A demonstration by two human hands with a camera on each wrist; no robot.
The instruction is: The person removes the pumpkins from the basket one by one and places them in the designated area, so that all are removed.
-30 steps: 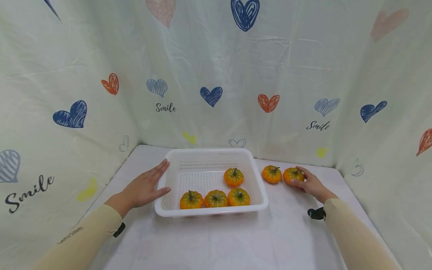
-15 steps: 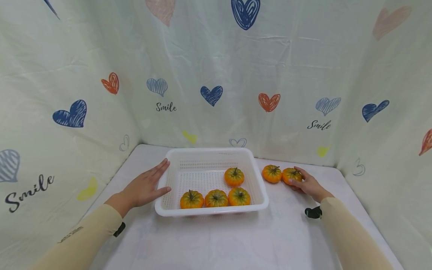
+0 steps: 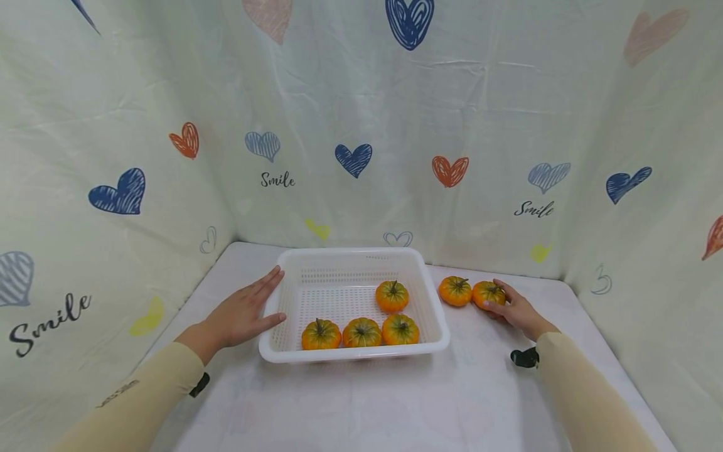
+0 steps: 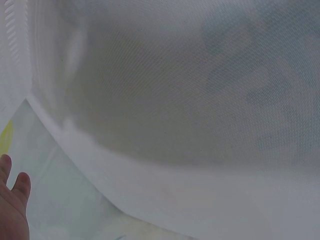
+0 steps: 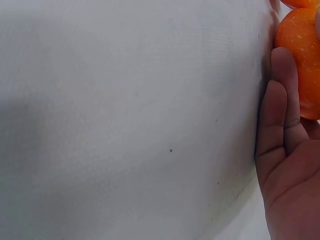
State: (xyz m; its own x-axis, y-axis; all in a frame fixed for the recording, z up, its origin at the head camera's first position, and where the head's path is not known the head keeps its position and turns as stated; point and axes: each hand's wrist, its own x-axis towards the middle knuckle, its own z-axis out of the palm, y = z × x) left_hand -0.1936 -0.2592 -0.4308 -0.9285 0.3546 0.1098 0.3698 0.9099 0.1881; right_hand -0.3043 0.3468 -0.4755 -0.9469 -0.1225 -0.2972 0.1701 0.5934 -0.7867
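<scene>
My left hand (image 3: 240, 314) lies with straight, spread fingers at the left rim of a white plastic basket (image 3: 350, 356). In the left wrist view, a few of its fingertips (image 4: 21, 185) show at the lower left. To the basket's right, my right hand (image 3: 516, 309) holds a small orange-and-green pumpkin (image 3: 486, 292), thumb in front and fingers behind. The right wrist view shows its fingers (image 5: 272, 120) along the orange side of that pumpkin (image 5: 305, 60). A second pumpkin (image 3: 454, 291) sits just left of the held one, close to the basket wall.
Inside the basket, three pumpkins line the near side, one of them in the middle (image 3: 362, 333). Another pumpkin (image 3: 391, 296) sits behind at the right. The white-covered table (image 3: 361, 408) meets a hanging curtain (image 3: 316, 94) with printed hearts at its back and sides.
The right hand and its pumpkin shifted slightly left, toward the neighbouring pumpkin, during the first half second, then stayed. The left hand and basket have kept their places.
</scene>
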